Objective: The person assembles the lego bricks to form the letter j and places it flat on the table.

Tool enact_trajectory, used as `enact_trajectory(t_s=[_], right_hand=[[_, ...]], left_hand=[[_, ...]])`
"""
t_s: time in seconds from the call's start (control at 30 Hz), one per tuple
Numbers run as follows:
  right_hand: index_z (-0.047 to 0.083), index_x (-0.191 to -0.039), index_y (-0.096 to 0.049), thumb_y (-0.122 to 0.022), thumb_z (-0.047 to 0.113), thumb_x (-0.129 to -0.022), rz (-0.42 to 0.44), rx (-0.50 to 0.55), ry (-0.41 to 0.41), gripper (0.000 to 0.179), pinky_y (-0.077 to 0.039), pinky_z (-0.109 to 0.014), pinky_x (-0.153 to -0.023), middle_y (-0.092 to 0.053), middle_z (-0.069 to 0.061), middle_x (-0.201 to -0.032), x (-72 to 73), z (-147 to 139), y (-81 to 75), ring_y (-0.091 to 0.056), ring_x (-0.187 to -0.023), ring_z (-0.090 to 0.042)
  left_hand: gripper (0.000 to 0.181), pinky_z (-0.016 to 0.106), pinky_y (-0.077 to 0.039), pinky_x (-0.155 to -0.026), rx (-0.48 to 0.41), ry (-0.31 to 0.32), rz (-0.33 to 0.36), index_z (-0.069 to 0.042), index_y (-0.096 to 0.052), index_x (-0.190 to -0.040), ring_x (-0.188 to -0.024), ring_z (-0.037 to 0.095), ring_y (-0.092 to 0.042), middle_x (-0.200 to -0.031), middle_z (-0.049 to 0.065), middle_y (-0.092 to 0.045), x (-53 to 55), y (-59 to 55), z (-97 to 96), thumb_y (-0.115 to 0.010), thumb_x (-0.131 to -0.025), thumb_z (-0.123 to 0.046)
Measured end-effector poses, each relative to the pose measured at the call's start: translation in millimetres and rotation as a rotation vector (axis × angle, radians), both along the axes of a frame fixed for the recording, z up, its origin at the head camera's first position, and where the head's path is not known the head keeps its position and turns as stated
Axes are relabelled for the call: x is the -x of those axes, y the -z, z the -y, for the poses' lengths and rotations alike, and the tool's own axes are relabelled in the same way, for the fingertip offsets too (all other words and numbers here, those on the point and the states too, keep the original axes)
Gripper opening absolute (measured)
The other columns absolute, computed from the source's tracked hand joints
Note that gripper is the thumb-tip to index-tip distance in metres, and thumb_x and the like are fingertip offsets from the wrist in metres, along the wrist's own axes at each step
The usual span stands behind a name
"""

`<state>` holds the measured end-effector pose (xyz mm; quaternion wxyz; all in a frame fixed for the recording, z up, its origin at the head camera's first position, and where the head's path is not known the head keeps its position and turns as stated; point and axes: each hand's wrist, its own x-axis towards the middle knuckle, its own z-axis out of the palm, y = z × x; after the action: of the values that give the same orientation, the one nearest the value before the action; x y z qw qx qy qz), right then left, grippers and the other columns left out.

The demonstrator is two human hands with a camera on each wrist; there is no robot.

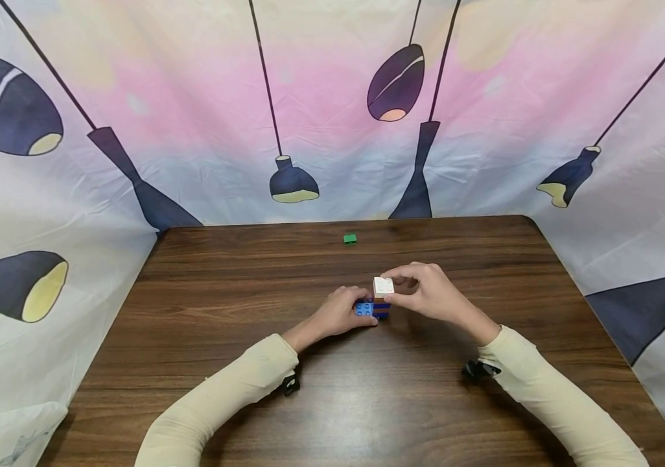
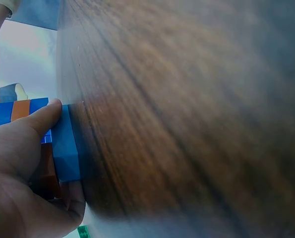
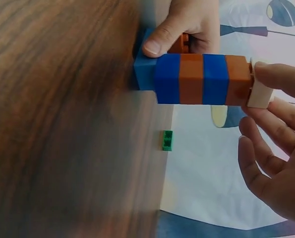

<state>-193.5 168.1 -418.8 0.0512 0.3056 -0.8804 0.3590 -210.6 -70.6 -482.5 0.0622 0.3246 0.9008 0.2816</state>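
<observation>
A toy-brick tower of alternating orange and dark blue bricks [image 3: 192,79] rises from a lighter blue base brick [image 2: 67,148]. The left hand [image 1: 341,310] grips this base low by the table, its thumb pressed along one side. Another orange-brown brick [image 2: 45,173] shows on the base beside the tower, partly covered by that hand. At the tower's top sits a white brick [image 3: 260,93], pinched between thumb and fingers of the right hand [image 1: 433,295]. A thin gap shows between the white brick and the top orange one in the right wrist view.
A small green brick [image 1: 350,239] lies apart toward the back of the dark wooden table [image 1: 239,272]. Behind and at both sides hangs a cloth printed with lamps [image 1: 332,84]. Black wrist devices [image 1: 480,371] sit below the sleeve cuffs.
</observation>
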Motion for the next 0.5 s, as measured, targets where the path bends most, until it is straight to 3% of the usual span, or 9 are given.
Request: enact_trajectory(t_s=[0.23,0.5], right_hand=[[0.017,-0.117,-0.078,-0.086,0.026,-0.085,-0.041,-0.042,0.000,0.034,-0.055,-0.031,-0.073,-0.076,0.004,-0.101,1.3,2.2,-2.9,-0.063,-0.087,-0.011],[0.017,-0.115,-0.079,-0.087,0.025,-0.083,-0.106,-0.067,-0.003,0.034,-0.047,-0.030,-0.064,-0.078,0.003,-0.104,0.8,3.1,-2.1,-0.062,-0.082,-0.015]], left_hand=[[0.042,0.029,-0.049,-0.075,-0.003,0.006,-0.007,-0.009,-0.070,-0.117,-0.087,0.013,-0.060,-0.108,0.004,-0.072,0.3,-0.2,0.2,-0.081,-0.089,-0.039],[0.046,0.032,-0.050,-0.080,0.004,0.013,-0.007,-0.008,-0.069,-0.121,-0.091,0.013,-0.062,-0.112,0.005,-0.072,0.8,-0.3,0.5,-0.080,-0.089,-0.039]])
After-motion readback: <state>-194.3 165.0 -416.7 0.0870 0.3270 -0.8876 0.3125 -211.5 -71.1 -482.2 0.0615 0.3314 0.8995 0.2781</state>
